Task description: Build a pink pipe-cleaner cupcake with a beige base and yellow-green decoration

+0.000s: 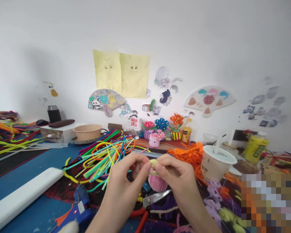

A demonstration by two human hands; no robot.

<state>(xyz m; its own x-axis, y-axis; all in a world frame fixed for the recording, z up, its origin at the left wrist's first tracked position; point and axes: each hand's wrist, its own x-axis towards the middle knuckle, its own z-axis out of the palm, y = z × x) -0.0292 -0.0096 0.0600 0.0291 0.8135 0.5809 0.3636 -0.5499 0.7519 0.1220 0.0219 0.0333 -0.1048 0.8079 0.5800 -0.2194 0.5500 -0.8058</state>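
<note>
Pinched between the fingertips of both hands is a small loop of pale yellow pipe cleaner (153, 163). My left hand (126, 183) grips it from the left, thumb and index finger pressed together. On the other side my right hand (180, 178) is closed on the same piece. Just below and behind the fingers shows a pink ribbed pot (157, 184), partly covered by the hands. Scissors (156, 199) lie under the hands, their handles hard to make out. To the left of my left wrist rests a blue glue gun (82, 207) with a small red light.
A heap of colourful pipe cleaners (106, 161) lies ahead to the left, orange ones (186, 158) to the right. A lidded cup (215, 165) stands right. Pipe-cleaner flowers (161, 126) stand by the wall. A long white device (26, 197) lies left. Another person's hand (0, 115) appears far left.
</note>
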